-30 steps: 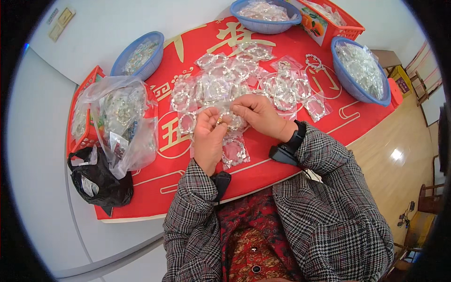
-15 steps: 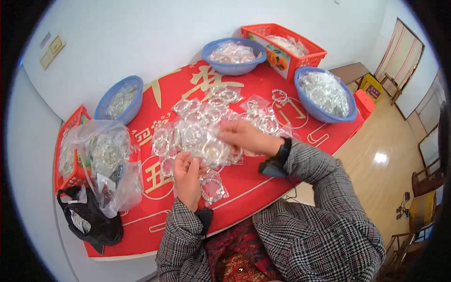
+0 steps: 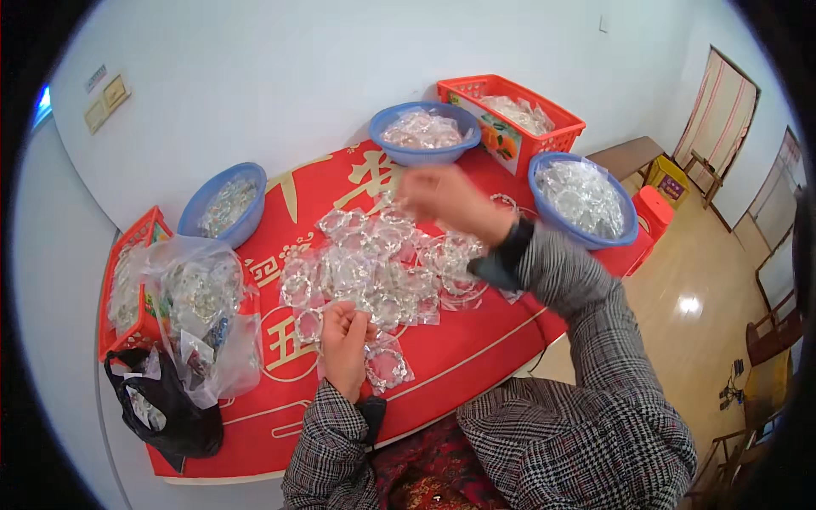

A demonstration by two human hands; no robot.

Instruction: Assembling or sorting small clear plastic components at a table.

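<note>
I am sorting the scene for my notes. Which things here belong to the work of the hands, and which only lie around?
In the work:
left hand on a small clear packet
right hand, blurred, raised above the pile of clear packets
red cloth

Lying around:
three blue bowls
red basket
clear bag
black bag

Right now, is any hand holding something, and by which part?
The left hand rests on a small clear packet, touching its left edge. The right hand is blurred; a hold cannot be told.

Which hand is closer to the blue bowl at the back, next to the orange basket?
Right. The right hand is raised just in front of that blue bowl; the left hand rests much nearer the person, on clear packets.
</note>
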